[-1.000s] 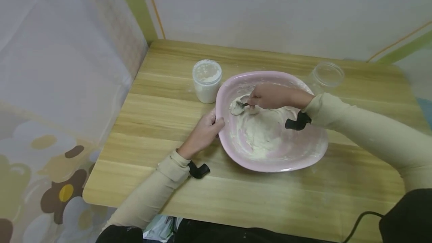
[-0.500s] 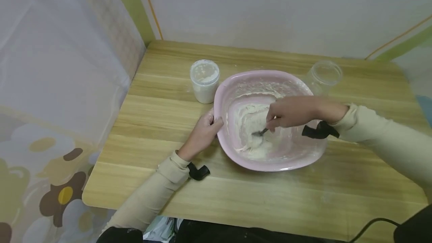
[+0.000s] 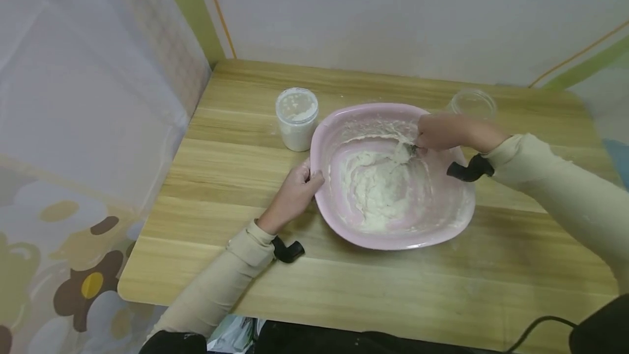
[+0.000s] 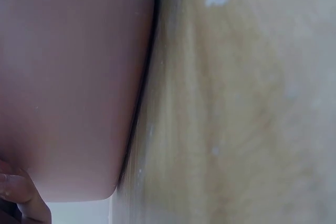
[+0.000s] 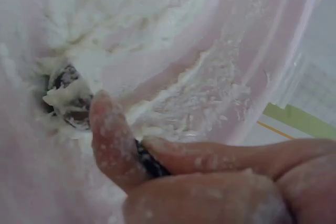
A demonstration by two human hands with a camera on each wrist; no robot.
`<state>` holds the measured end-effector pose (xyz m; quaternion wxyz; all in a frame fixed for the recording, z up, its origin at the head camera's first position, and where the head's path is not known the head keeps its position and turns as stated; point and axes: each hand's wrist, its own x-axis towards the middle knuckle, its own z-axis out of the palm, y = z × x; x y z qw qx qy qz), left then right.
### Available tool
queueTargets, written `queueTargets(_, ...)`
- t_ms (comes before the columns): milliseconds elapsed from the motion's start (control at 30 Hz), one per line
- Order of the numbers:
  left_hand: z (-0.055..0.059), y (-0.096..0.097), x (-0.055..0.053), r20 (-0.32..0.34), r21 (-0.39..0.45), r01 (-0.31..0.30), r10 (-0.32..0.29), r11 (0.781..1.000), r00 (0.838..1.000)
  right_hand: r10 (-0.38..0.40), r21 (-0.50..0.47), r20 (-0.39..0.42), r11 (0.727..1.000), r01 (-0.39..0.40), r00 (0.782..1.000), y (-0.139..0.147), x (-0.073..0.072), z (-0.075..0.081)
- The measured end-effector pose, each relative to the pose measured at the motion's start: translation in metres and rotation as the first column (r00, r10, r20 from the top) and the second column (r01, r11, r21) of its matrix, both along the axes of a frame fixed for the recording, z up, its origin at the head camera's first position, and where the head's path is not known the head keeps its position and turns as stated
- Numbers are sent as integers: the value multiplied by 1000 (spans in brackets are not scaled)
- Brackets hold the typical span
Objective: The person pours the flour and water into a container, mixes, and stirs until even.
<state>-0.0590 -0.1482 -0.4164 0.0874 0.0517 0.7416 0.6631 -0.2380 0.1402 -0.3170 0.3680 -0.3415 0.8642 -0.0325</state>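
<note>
A pink plastic basin [image 3: 454,214] holds wet, sticky white dough [image 3: 378,190], with more smeared up its walls. My left hand [image 3: 295,193] grips the basin's left rim, thumb over the edge; its other fingers are mostly hidden beneath. In the left wrist view the basin's outer wall [image 4: 73,77] fills the left side. My right hand [image 3: 444,131], dusted with white, pinches the dark handle of a spoon [image 5: 71,100]. The spoon's dough-caked head touches the mixture by the basin's far right wall.
A clear jar of white powder [image 3: 297,124] stands just left of the basin on the wooden table [image 3: 226,179]. An empty-looking clear jar [image 3: 474,104] stands behind my right wrist. A black cable [image 3: 535,324] runs near the front right edge.
My right hand and the spoon have swept from the basin's far left, through its middle, to the far right side. The left hand keeps its hold on the rim.
</note>
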Motion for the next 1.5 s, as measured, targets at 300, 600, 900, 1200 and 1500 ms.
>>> queueTargets(300,0,3,-2,17,-4,10,-10,1000,1000,38,-91,66,995,-31,997,-27,1,-8)
queueTargets(600,-4,4,-5,-3,10,14,-14,1000,1000,155,-165,44,975,-146,987,-58,41,-17)
queueTargets(900,-6,6,-6,0,11,15,-15,1000,1000,258,-57,113,966,-253,960,-35,71,-5)
queueTargets(1200,-4,1,-7,-3,-4,-5,5,1000,1000,189,-146,-211,964,-222,959,16,35,28)
queueTargets(1500,-8,-3,-6,-9,-16,-5,5,1000,1000,409,36,-631,864,-502,660,2,24,8)
